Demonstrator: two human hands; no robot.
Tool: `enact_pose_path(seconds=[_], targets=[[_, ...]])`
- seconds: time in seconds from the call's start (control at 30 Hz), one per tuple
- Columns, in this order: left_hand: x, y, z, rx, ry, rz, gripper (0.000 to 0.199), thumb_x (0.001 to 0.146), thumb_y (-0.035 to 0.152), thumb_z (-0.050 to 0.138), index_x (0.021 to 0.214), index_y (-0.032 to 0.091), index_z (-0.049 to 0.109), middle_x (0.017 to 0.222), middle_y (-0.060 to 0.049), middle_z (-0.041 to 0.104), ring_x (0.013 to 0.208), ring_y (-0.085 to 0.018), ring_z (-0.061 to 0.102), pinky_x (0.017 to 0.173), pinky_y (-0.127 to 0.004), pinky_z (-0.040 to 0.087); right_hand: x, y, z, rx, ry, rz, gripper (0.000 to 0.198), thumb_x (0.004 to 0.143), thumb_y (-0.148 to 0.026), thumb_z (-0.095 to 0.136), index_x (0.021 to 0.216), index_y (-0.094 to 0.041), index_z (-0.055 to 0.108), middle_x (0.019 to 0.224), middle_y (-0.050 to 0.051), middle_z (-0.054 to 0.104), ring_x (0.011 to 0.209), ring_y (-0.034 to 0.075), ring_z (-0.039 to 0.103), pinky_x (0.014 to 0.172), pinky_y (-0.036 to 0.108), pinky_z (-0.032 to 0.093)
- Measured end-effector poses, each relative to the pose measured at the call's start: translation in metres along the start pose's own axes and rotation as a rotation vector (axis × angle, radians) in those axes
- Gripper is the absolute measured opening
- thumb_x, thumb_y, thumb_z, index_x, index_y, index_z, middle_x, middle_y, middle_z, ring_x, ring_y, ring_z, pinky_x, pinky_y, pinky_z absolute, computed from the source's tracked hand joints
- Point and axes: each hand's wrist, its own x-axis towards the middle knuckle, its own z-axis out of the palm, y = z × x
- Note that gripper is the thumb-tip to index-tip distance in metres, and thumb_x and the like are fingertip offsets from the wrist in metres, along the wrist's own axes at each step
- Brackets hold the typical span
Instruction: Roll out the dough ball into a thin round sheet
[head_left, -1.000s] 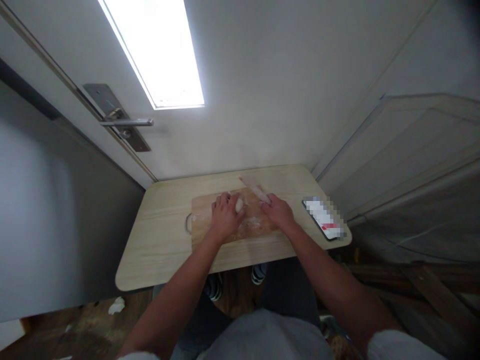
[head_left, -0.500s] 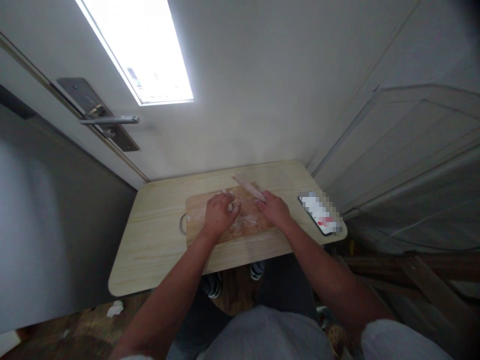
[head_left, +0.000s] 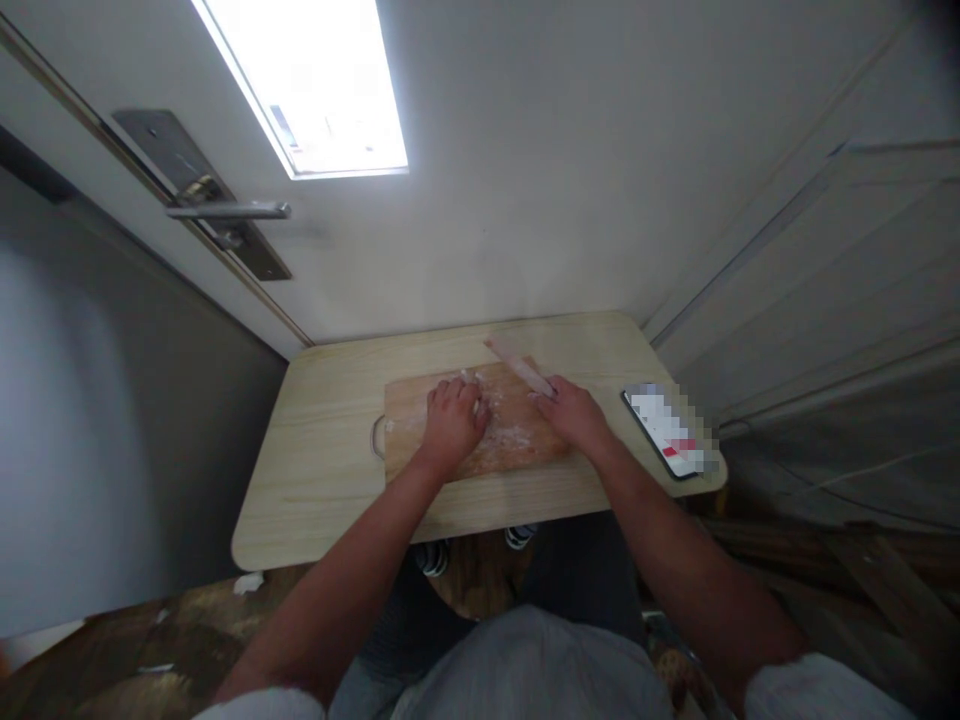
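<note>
A wooden cutting board (head_left: pixel 412 450) dusted with white flour lies on the table. My left hand (head_left: pixel 454 420) rests on it with fingers curled over a small pale lump of dough (head_left: pixel 478 407), mostly hidden under them. A trace of white (head_left: pixel 469 376) shows just beyond my fingertips. In my right hand (head_left: pixel 576 412), over the board's right side, is a slim, flour-whitened rolling pin (head_left: pixel 517 366). It slants away to the far left, its bare tan end clear of my grip.
The pale wood-grain table (head_left: pixel 315 440) stands against a white door with a metal handle (head_left: pixel 229 211). A phone (head_left: pixel 660 430) lies on the table's right end. The board's metal loop handle (head_left: pixel 376 437) sticks out leftward. White scraps (head_left: pixel 248 583) lie on the floor.
The whole view has shifted, so the table sits slightly higher and further right. My left fingers have closed further over the dough; the rolling pin stays in my right hand at much the same slant.
</note>
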Motion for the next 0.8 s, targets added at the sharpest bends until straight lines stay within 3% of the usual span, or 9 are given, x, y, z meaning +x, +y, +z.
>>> enact_pose_path(seconds=[0.17, 0.3, 0.37, 0.57, 0.8], targets=[[-0.001, -0.004, -0.001, -0.119, 0.009, 0.051, 0.020, 0.097, 0.036, 0.050, 0.104, 0.021, 0.061, 0.106, -0.012, 0.064, 0.107, -0.027, 0.055, 0.097, -0.045, 0.043, -0.004, 0.000, -0.004, 0.044, -0.005, -0.045, 0.031, 0.089, -0.046, 0.060, 0.111, -0.026, 0.069, 0.097, 0.004, 0.074, 0.088, 0.020, 0.066, 0.070, 0.026, 0.042], [-0.009, -0.008, -0.016, -0.158, 0.065, 0.002, 0.056, 0.083, 0.055, 0.069, 0.125, 0.022, 0.053, 0.126, -0.012, 0.059, 0.120, -0.030, 0.051, 0.102, -0.045, 0.040, -0.009, -0.002, -0.006, 0.029, 0.003, -0.066, 0.029, 0.089, -0.046, 0.059, 0.106, -0.025, 0.070, 0.094, 0.004, 0.074, 0.084, 0.019, 0.066, 0.068, 0.026, 0.040], [-0.015, -0.011, -0.023, -0.105, 0.044, -0.022, 0.064, 0.078, 0.059, 0.073, 0.127, 0.024, 0.053, 0.130, -0.012, 0.058, 0.123, -0.031, 0.050, 0.103, -0.046, 0.039, -0.009, -0.006, -0.007, -0.015, 0.007, -0.054, 0.028, 0.089, -0.046, 0.059, 0.102, -0.024, 0.070, 0.093, 0.005, 0.073, 0.083, 0.020, 0.066, 0.065, 0.026, 0.039], [-0.020, -0.017, -0.017, 0.009, -0.027, -0.002, 0.062, 0.084, 0.057, 0.066, 0.132, 0.021, 0.051, 0.127, -0.014, 0.061, 0.119, -0.032, 0.052, 0.101, -0.047, 0.036, -0.008, -0.018, -0.004, -0.073, 0.011, -0.030, 0.031, 0.085, -0.044, 0.063, 0.107, -0.023, 0.069, 0.099, 0.006, 0.073, 0.088, 0.023, 0.066, 0.067, 0.027, 0.041], [-0.021, -0.010, -0.011, 0.025, -0.011, 0.056, 0.060, 0.088, 0.065, 0.055, 0.117, 0.013, 0.058, 0.113, -0.017, 0.064, 0.109, -0.032, 0.055, 0.094, -0.044, 0.040, -0.014, -0.016, -0.001, 0.017, -0.029, -0.088, 0.032, 0.085, -0.034, 0.063, 0.115, -0.023, 0.067, 0.106, 0.007, 0.074, 0.092, 0.021, 0.067, 0.072, 0.026, 0.044]])
